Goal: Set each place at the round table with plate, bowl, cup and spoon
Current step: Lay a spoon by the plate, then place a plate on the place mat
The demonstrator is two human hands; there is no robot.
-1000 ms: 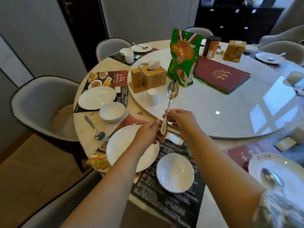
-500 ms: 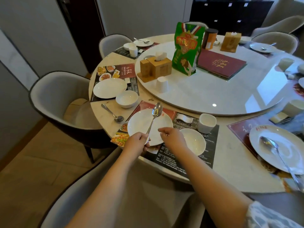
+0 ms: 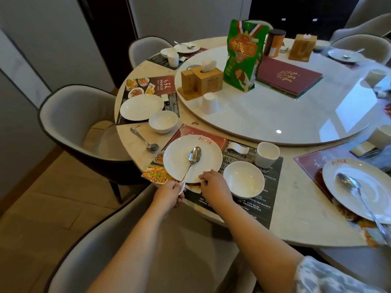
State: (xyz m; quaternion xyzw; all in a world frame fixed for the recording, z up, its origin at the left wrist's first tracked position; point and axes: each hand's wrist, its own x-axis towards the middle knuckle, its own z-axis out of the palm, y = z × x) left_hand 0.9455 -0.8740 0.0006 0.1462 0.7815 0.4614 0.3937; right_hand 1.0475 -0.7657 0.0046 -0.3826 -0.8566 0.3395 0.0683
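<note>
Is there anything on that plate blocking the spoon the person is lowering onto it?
Nothing visible does. The plate is bare under the spoon, whose bowl end already sits over its middle. The left hand holds the handle at the near rim; the right hand is beside it. The bowl and cup stand off to the right.

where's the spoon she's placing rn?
Head view, lower centre: spoon lies across the near plate, handle in the left hand, left of the bowl.

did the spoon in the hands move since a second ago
Yes. The spoon came down and toward the person: its bowl was up over the white turntable before, and now lies on the near plate, handle in the left hand.
</note>
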